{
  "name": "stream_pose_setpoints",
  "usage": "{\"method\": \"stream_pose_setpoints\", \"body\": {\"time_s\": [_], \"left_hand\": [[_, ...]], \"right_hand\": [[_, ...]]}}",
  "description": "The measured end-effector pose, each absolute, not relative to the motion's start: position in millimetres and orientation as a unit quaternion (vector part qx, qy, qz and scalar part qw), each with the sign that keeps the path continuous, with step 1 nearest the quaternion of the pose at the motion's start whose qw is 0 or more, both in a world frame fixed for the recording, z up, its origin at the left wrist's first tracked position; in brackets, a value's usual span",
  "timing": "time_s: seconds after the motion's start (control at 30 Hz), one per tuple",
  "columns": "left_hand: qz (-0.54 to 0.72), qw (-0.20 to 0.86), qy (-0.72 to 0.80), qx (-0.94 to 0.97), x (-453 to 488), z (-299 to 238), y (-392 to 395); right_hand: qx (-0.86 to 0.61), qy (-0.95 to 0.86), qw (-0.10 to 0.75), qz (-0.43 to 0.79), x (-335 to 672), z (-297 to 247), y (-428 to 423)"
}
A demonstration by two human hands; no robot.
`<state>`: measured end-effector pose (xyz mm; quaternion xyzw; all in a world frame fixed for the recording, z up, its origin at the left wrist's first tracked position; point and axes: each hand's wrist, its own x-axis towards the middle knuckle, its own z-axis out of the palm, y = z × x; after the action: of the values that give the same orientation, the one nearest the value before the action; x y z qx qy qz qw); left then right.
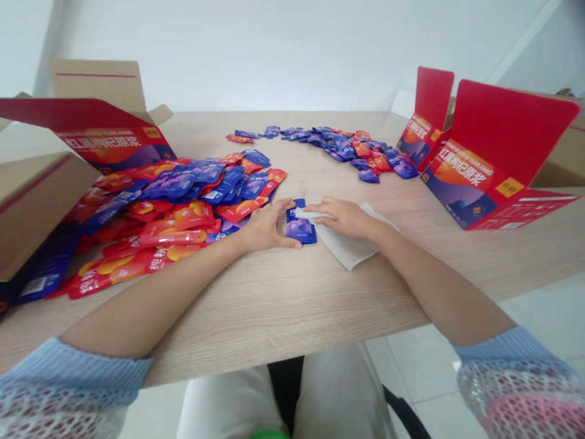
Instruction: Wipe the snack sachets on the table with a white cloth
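A seated person works at a pale wood-grain surface (292, 311), with white floor tiles (425, 378) visible below its near edge. Two opened cartons with red inner flaps and orange-and-purple printed panels stand on it, the left carton (112, 137) at the far left and the right carton (484, 161) at the far right, while a plain cardboard box (36, 207) sits at the left edge beside a heap of red and blue sachets (169, 207). The heap spreads across the left half of the surface and stops just beside the person's left hand (265, 227). A smaller scatter of sachets (340, 146) lies farther off, toward the right carton, well apart from the hands.

At the center, a single blue sachet (299, 224) lies flat on the bare wood between the hands. The left hand is spread wide, its fingertips (289, 204) against the sachet's left edge. The right hand (345, 218), fingers closed together, holds a crumpled white tissue (345, 241), and a folded corner of the tissue lies over the sachet's top edge. Knitted pale blue cuffs (512, 360) show at both wrists, above the person's light trousers (228, 402).
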<state>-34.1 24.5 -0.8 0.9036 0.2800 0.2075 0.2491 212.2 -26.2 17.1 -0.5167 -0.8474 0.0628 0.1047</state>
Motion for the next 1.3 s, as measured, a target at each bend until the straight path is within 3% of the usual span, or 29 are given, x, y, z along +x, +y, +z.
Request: {"method": "stream_pose_setpoints", "body": {"time_s": [0.27, 0.6, 0.73, 0.9, 1.3], "left_hand": [[0.191, 0.253, 0.289, 0.903, -31.8, 2.6, 23.0], [0.076, 0.345, 0.213, 0.911, -45.4, 15.4, 43.5], [0.088, 0.344, 0.218, 0.909, -47.1, 12.8, 47.6], [0.136, 0.328, 0.244, 0.903, -46.7, 2.3, 50.7], [0.06, 0.303, 0.22, 0.925, -53.7, 16.0, 47.2]], "right_hand": [[-0.354, -0.893, 0.138, 0.243, 204.0, 28.8, -43.8], [-0.609, -0.782, 0.129, 0.025, 191.1, 12.1, -26.9], [-0.664, -0.74, 0.105, -0.026, 193.9, 8.2, -17.0], [-0.65, -0.752, 0.107, -0.017, 191.0, 11.9, -21.5], [-0.491, -0.86, 0.127, 0.054, 174.2, 23.6, -55.3]]}}
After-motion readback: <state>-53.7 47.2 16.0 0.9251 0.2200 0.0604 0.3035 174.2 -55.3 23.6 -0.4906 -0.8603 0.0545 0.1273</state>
